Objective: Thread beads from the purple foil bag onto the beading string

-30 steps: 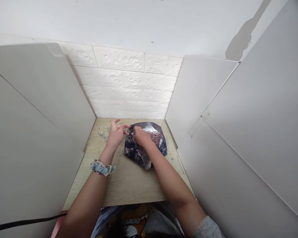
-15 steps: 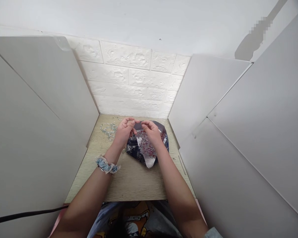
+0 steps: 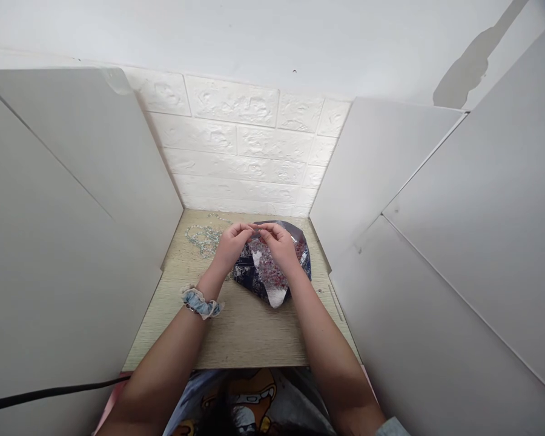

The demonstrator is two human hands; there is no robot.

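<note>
A dark blue foil bag (image 3: pixel 254 278) lies open on the wooden table (image 3: pixel 236 327), with pink beads (image 3: pixel 270 269) showing in its mouth. My left hand (image 3: pixel 231 245) and my right hand (image 3: pixel 279 242) are raised just above the bag, fingertips pinched and almost touching each other. What they pinch is too small to make out. A strand of clear beads (image 3: pixel 202 237) lies on the table left of my left hand. A blue scrunchie (image 3: pixel 200 301) is on my left wrist.
White panels (image 3: pixel 72 206) wall the table on the left and right (image 3: pixel 390 200), and a white brick-pattern wall (image 3: pixel 245 157) closes the back. A black cable (image 3: pixel 49 396) runs along the lower left. A few loose beads lie near the table's right edge.
My right hand has come out of the bag and both hands have drawn together into pinches above it. The view has shifted slightly.
</note>
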